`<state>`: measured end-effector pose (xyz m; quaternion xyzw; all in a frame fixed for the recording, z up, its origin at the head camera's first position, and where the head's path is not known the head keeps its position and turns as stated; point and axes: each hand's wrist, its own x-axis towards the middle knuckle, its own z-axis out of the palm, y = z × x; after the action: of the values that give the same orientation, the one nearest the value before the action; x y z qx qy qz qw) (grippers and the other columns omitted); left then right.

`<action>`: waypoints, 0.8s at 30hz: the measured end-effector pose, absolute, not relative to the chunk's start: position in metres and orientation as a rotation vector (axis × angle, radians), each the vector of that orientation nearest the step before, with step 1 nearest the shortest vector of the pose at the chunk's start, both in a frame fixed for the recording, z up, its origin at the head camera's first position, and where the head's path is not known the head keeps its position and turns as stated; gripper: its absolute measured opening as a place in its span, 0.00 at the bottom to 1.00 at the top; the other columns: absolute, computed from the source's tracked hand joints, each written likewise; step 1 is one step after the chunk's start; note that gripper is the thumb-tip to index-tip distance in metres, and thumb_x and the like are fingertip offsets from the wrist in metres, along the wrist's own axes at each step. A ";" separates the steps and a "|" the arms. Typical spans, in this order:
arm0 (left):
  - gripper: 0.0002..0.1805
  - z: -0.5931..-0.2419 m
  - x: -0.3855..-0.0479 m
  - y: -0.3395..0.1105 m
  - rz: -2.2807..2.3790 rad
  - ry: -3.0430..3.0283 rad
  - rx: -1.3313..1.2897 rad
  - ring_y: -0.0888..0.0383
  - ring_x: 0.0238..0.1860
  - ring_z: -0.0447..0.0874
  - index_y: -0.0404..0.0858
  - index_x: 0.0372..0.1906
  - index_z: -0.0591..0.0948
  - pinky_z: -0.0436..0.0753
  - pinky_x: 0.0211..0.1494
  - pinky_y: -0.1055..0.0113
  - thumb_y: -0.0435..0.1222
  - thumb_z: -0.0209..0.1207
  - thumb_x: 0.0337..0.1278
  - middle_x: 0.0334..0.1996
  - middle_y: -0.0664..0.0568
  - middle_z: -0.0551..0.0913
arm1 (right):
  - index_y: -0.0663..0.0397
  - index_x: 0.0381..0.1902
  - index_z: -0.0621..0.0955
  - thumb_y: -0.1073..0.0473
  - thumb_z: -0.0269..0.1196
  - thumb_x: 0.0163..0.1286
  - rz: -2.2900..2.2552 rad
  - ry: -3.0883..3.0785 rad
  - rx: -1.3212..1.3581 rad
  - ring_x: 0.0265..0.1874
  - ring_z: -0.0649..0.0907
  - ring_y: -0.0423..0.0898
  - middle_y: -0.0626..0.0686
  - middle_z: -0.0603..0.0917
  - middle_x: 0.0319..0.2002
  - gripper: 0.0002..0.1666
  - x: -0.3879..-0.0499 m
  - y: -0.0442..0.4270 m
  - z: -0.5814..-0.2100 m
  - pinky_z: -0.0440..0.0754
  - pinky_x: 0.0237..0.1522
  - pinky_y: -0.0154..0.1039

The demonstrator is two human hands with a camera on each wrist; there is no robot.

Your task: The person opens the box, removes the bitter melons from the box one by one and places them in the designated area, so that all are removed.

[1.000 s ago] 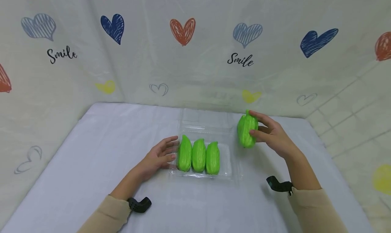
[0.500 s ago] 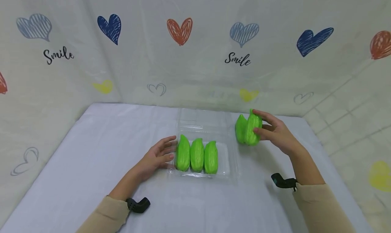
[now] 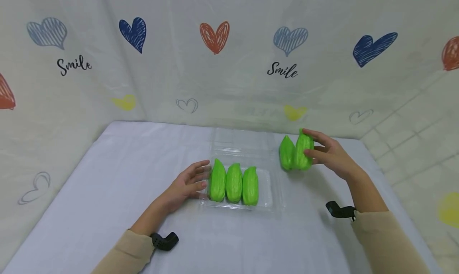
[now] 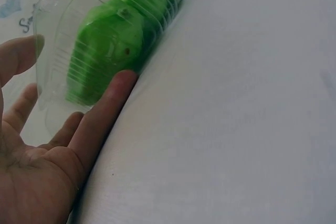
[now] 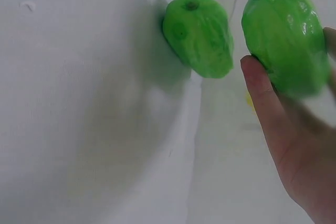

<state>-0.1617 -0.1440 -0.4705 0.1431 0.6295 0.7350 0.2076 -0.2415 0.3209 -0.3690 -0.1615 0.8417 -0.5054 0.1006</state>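
Pinched between thumb and fingers of the right hand [image 3: 329, 156], with a bright green, ribbed, glossy gourd [image 3: 302, 154], narrow tip pointing away. Just to the left of that, with a second gourd [image 3: 287, 153] of the same look, a small gap between in the right wrist view. Farther left, with three gourds [image 3: 234, 183] side by side, tips away, in a clear plastic box [image 3: 264, 188]. Open, with lid [image 3: 244, 140] folded back behind and left hand [image 3: 184, 186] at the left wall.
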 end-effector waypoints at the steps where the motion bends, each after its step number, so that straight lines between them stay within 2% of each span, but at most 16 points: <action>1: 0.37 -0.470 -0.161 -0.144 2.045 1.753 0.397 0.41 0.75 0.59 0.47 0.78 0.56 0.83 0.55 0.47 0.32 0.56 0.70 0.76 0.44 0.57 | 0.42 0.77 0.62 0.58 0.62 0.73 -1.488 2.489 -0.483 0.55 0.79 0.36 0.56 0.64 0.70 0.38 -0.242 0.322 -0.369 0.87 0.42 0.42; 14: 0.36 -0.471 -0.161 -0.143 2.034 1.777 0.374 0.43 0.74 0.60 0.48 0.78 0.56 0.83 0.55 0.48 0.32 0.56 0.70 0.76 0.46 0.59 | 0.43 0.76 0.63 0.59 0.62 0.73 -1.443 2.491 -0.398 0.53 0.79 0.32 0.54 0.62 0.71 0.37 -0.252 0.330 -0.367 0.87 0.42 0.42; 17: 0.37 -0.471 -0.161 -0.143 2.034 1.781 0.374 0.43 0.74 0.60 0.48 0.78 0.56 0.83 0.55 0.48 0.32 0.56 0.70 0.75 0.46 0.59 | 0.44 0.77 0.62 0.56 0.62 0.73 -1.398 2.507 -0.399 0.56 0.78 0.37 0.57 0.61 0.73 0.38 -0.255 0.333 -0.367 0.87 0.43 0.42; 21: 0.37 -0.471 -0.161 -0.143 2.037 1.778 0.370 0.43 0.74 0.60 0.47 0.78 0.56 0.83 0.55 0.48 0.32 0.56 0.70 0.76 0.46 0.59 | 0.45 0.78 0.59 0.53 0.61 0.74 -1.342 2.511 -0.383 0.62 0.75 0.50 0.60 0.59 0.74 0.40 -0.259 0.338 -0.370 0.87 0.44 0.42; 24: 0.37 -0.472 -0.161 -0.143 2.039 1.774 0.371 0.43 0.74 0.60 0.47 0.78 0.56 0.83 0.55 0.48 0.32 0.56 0.70 0.76 0.45 0.58 | 0.45 0.79 0.58 0.53 0.61 0.74 -1.314 2.515 -0.358 0.62 0.75 0.52 0.61 0.58 0.75 0.40 -0.261 0.343 -0.373 0.87 0.44 0.42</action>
<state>-0.1610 -0.1433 -0.4717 0.1330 0.6366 0.7314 0.2052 -0.2611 0.3426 -0.3732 -0.1240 0.8706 -0.4549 0.1404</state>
